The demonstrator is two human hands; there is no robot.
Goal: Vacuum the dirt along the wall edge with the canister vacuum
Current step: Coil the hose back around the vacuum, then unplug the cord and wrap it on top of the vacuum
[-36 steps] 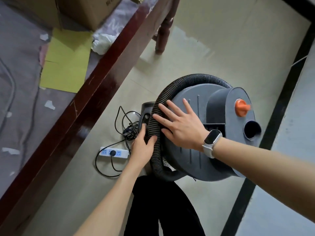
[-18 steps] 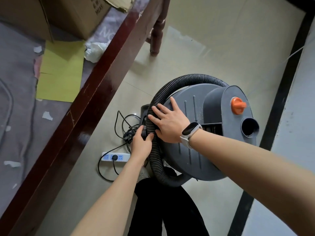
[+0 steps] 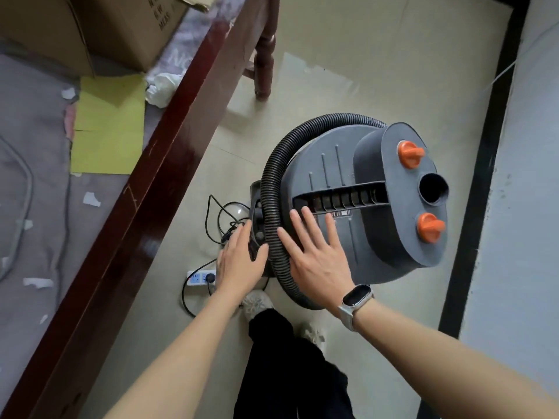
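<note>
A grey canister vacuum (image 3: pixel 372 237) with two orange knobs stands on the tiled floor in front of me. A black ribbed hose (image 3: pixel 272 189) loops around its lid. My right hand (image 3: pixel 317 255) lies flat on the lid with its fingers straight, beside the hose. My left hand (image 3: pixel 239 261) reaches to the hose's left side, its thumb touching the hose and its fingers over a dark fitting. A white wall (image 3: pixel 514 207) with a black floor border (image 3: pixel 481 176) runs along the right.
A dark wooden bed frame (image 3: pixel 169 164) runs along the left, its leg (image 3: pixel 264 55) standing on the floor. A white power strip (image 3: pixel 199 277) and tangled black cord (image 3: pixel 223 213) lie by my left hand. My slippered feet are below the vacuum.
The vacuum has turned, so its handle slot and second orange knob now show. My right hand has slid back from the hose onto the lid with fingers straightened.
</note>
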